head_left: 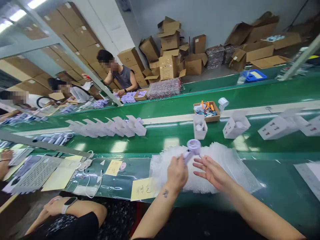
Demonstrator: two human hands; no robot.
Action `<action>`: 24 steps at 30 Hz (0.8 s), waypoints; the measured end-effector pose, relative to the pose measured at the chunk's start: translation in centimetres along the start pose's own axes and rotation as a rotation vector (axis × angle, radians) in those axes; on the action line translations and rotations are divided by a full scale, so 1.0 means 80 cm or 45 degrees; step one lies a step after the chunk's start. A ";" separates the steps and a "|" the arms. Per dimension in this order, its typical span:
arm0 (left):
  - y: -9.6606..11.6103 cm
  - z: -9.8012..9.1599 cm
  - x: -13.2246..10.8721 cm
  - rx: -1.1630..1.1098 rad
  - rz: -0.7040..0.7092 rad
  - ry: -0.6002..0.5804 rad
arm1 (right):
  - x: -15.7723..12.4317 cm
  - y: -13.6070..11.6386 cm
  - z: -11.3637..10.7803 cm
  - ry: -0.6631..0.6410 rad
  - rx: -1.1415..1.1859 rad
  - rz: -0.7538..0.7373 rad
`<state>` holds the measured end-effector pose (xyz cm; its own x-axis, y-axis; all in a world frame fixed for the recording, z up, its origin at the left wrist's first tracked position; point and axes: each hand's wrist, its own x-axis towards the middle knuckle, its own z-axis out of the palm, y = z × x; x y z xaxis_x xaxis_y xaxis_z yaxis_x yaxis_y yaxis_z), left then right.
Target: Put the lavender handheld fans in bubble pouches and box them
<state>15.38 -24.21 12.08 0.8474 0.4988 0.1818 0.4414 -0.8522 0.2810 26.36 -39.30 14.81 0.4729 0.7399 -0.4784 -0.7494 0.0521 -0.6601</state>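
My left hand [177,173] is closed round the handle of a small lavender handheld fan [194,146], its round head tilted up and away from me. Close by on the right, my right hand [210,171] has its fingers stretched out and apart, with nothing in them. Beneath both hands a spread stack of clear plastic bags [232,170] lies on the green bench. Just beyond the fan stands an open white box [200,131] with something pale inside. The fan's lower handle is hidden by my fingers.
A row of open white boxes [107,128] stands on the green belt at left; more boxes [236,128] are at right. Behind is a carton of tools [210,111]. A handwritten yellow note [140,190] lies near the front edge. A co-worker's arm [82,206] is at left.
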 end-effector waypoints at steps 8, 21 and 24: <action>0.244 0.066 0.035 -0.387 1.158 -0.338 | -0.056 -0.098 -0.194 0.462 0.044 -0.115; 0.302 0.218 -0.004 -0.143 0.500 -1.141 | -0.201 -0.084 -0.393 0.712 -0.057 -0.047; 0.306 0.207 0.007 -0.324 0.305 -1.071 | -0.200 -0.060 -0.370 0.418 0.037 0.090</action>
<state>31.53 -47.40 3.43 0.8877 -0.0517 -0.4575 0.2321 -0.8079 0.5417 36.11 -71.27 8.53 0.5395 0.4874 -0.6865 -0.7964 0.0308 -0.6040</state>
